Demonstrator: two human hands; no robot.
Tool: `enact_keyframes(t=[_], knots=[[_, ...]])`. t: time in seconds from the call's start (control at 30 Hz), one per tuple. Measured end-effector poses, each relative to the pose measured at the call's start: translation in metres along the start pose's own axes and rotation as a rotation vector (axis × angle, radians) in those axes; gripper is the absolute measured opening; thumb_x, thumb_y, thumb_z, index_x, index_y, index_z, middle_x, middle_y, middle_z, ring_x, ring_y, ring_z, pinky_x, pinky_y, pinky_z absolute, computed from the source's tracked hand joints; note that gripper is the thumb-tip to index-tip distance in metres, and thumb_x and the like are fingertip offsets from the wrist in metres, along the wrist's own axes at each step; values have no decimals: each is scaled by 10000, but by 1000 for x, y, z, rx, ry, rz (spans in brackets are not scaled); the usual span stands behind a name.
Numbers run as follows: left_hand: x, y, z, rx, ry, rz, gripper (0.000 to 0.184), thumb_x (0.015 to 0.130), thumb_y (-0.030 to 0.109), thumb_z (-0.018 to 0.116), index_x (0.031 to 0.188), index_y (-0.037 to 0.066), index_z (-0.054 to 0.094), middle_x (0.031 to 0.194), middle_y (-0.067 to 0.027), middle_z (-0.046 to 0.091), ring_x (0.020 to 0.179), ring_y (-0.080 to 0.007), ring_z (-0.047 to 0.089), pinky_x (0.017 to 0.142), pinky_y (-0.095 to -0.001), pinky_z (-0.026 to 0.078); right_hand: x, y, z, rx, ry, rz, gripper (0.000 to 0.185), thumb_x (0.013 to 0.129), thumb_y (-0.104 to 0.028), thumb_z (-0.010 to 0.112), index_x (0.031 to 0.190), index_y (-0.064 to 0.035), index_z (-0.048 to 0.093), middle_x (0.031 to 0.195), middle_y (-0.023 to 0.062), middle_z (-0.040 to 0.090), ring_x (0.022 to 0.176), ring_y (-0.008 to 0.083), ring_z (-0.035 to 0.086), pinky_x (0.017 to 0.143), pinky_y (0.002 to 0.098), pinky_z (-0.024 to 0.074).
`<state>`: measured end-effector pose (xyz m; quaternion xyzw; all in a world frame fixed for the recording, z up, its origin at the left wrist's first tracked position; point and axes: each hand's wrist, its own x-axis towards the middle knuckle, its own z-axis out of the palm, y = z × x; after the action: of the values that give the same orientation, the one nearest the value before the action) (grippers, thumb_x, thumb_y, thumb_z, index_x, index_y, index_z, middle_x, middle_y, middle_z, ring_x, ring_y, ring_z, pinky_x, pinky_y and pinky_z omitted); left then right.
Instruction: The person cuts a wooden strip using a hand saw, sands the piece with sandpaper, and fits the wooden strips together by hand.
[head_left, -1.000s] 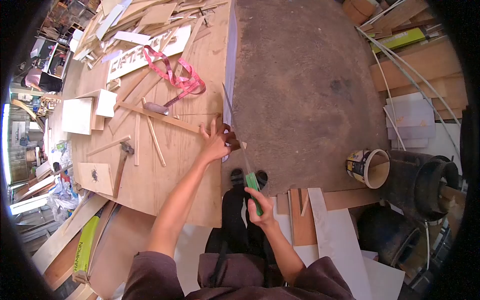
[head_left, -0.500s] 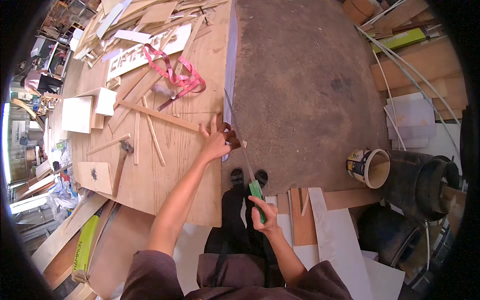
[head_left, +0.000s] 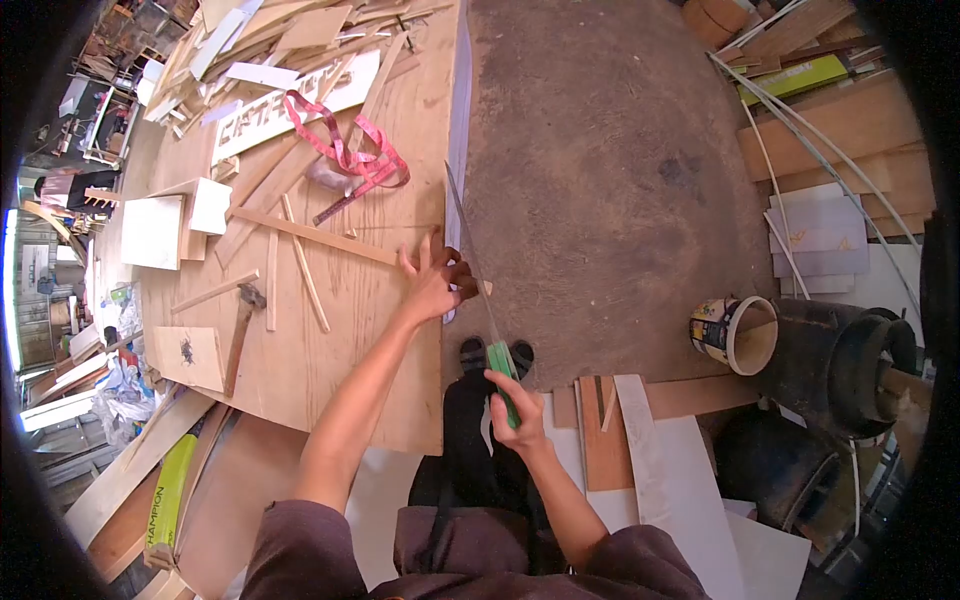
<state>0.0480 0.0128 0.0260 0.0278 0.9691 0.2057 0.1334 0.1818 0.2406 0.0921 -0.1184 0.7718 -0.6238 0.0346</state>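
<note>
My left hand point(head_left: 437, 283) presses a thin wooden strip point(head_left: 320, 235) against the right edge of the wooden tabletop point(head_left: 380, 340), its fingers curled over the strip. A short end of the strip sticks out past the edge. My right hand point(head_left: 517, 412) is closed round the green handle of a handsaw point(head_left: 467, 225). The blade points away from me and lies against the strip's overhanging end, just right of my left fingers. Whether the teeth are in the wood is too small to tell.
A hammer point(head_left: 243, 335), a pink measuring tape point(head_left: 350, 160), a white box point(head_left: 155, 230) and loose strips lie on the table, with scrap wood at the far end. A bucket point(head_left: 735, 335) stands right on the floor. Another person point(head_left: 75, 190) is at far left.
The saw and my right hand moved toward me, then forward again. My left hand stays on the strip. At far left the other person has shifted.
</note>
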Motion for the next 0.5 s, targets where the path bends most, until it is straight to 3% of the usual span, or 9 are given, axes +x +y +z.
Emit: enact_keyframes(t=[0.1, 0.2, 0.27, 0.4, 0.5], knots=[[-1, 3, -6, 8, -45, -23, 375, 719, 473, 748, 995, 219, 755, 1303, 15, 541, 1493, -371, 73, 1038, -779, -38, 8, -3, 0, 68, -35, 131, 382, 801, -16, 584, 1170, -60, 673, 616, 118, 604, 477, 217, 589, 502, 333, 453], [1, 6, -7, 45, -106, -51, 373, 722, 446, 744, 1024, 226, 747, 1320, 16, 533, 1495, -371, 66, 1036, -785, -41, -12, -8, -9, 9, -38, 48, 386, 799, -16, 586, 1171, -65, 676, 614, 123, 601, 483, 215, 595, 506, 330, 459], [-2, 4, 0, -28, 33, -22, 345, 729, 462, 730, 933, 183, 747, 1272, -1, 563, 1490, -353, 95, 1026, -780, -51, -15, -6, -6, -10, -64, 69, 387, 793, -8, 586, 1166, -58, 678, 620, 128, 602, 492, 215, 604, 515, 332, 469], [-4, 4, 1, -12, 81, -13, 347, 728, 460, 734, 936, 182, 747, 1292, 4, 558, 1489, -357, 96, 1030, -780, -40, 14, -3, 3, 31, -27, 100, 389, 791, -5, 594, 1168, -53, 677, 614, 118, 597, 492, 222, 607, 515, 334, 468], [-1, 5, -5, -43, -55, -64, 442, 718, 467, 744, 1053, 178, 737, 1363, 14, 490, 1491, -345, 62, 1053, -783, -36, 1, 0, -1, 26, -49, 118, 386, 795, -12, 599, 1172, -52, 676, 611, 110, 593, 485, 217, 600, 507, 324, 461]])
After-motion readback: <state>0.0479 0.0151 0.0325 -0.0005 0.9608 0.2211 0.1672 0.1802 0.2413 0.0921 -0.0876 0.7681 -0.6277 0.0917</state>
